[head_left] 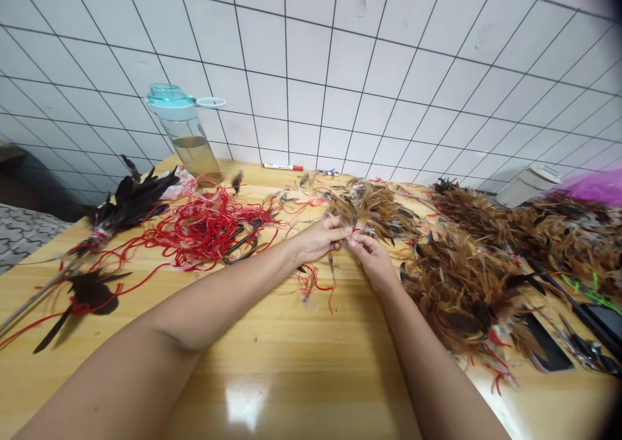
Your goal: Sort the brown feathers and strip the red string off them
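Observation:
My left hand (324, 238) and my right hand (373, 258) meet above the wooden table with their fingertips pinched close together. A short bit of red string (356, 231) shows between the fingertips, at my right finger and thumb. My left fingers close on the stem ends of brown feathers (354, 210); how many they hold is hidden. Just behind both hands spreads a loose heap of brown feathers (389, 212). Below my left wrist lie red string scraps (311, 281).
A red string tangle (199, 226) partly covers scissors (243, 242) on the left. Black feathers (131, 203) are tied to a stick (36, 297). A bottle (192, 142) and marker (282, 166) stand and lie near the tiled wall. Feather piles (457, 291), a phone (549, 343) are right.

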A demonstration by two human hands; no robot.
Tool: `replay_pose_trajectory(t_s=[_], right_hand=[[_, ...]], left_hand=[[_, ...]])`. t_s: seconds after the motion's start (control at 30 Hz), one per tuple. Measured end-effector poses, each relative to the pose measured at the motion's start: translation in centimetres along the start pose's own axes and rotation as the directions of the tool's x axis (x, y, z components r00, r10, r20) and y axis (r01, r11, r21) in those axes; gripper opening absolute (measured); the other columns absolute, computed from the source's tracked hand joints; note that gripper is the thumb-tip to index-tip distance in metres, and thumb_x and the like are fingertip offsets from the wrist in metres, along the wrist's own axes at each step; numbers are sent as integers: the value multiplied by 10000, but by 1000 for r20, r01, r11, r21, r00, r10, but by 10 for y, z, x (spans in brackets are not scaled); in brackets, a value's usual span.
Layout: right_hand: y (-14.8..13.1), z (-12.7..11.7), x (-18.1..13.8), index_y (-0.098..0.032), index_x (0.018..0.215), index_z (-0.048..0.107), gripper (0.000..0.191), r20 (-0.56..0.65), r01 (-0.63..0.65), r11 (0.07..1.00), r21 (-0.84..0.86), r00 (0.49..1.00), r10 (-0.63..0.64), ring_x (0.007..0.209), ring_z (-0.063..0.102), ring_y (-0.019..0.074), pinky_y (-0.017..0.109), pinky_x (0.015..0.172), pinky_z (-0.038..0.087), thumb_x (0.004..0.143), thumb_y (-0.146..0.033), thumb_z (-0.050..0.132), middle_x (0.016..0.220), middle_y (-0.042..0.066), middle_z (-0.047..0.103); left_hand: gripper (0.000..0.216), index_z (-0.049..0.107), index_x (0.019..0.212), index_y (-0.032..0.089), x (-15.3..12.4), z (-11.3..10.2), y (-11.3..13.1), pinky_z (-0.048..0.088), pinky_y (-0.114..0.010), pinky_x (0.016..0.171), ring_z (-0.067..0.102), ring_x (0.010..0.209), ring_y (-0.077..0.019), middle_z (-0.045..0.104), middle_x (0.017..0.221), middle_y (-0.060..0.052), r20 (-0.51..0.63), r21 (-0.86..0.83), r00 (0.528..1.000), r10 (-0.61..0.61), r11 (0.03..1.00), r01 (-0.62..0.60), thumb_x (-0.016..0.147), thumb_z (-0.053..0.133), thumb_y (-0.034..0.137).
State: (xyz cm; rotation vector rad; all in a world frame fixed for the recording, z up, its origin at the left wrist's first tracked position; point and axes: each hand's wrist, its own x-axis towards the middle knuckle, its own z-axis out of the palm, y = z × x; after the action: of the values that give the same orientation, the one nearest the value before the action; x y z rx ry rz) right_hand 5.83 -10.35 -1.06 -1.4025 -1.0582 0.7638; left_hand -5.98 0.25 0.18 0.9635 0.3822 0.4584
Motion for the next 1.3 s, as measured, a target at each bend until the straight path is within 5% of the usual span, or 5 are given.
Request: replay_pose_trajectory(t_s=[0.43,0.6,0.87,1.17,1.3], right_hand=[[5,6,0,-199,717,573,237,-159,86,968,-235,979,-126,593,460,118,258,597,392,741,-433,595,674,-8,561],[1,4,2,-197,848,574,322,-161,40,999,-19,986,-43,585,462,116,254,571,395,688,-464,655,680,-19,555],[1,0,2,-191,783,585,329,-198,-22,993,119,979,46,516,409,97,244,507,346,682,-483,697,571,-44,497],[-4,0,0,-175,821,612,408,-234,28,971,236,972,28,498,355,69,220,472,296,714,-568,644,588,-45,476],[-4,-2,1,-179,834,628,378,-241,76,968,240,970,-17,516,379,72,224,489,310,739,-545,636,638,-32,520]], left_hand=[[322,572,729,118,-5,7,0,318,-201,583,450,590,-55,541,669,21,43,235,993,110,965,-117,629,765,356],[298,518,717,131,-3,3,1,331,-203,603,425,579,-61,499,639,35,48,368,983,176,912,-181,733,651,397],[117,511,665,181,-15,19,5,366,-232,683,541,705,-131,583,678,-7,164,850,925,342,427,-309,763,576,184],[180,534,780,141,-12,22,-1,355,-174,525,525,541,-61,580,628,11,22,489,998,54,870,-58,784,614,303],[221,546,770,119,-10,19,-1,404,-173,543,560,560,-57,617,661,-11,21,319,997,70,945,-74,726,695,276]])
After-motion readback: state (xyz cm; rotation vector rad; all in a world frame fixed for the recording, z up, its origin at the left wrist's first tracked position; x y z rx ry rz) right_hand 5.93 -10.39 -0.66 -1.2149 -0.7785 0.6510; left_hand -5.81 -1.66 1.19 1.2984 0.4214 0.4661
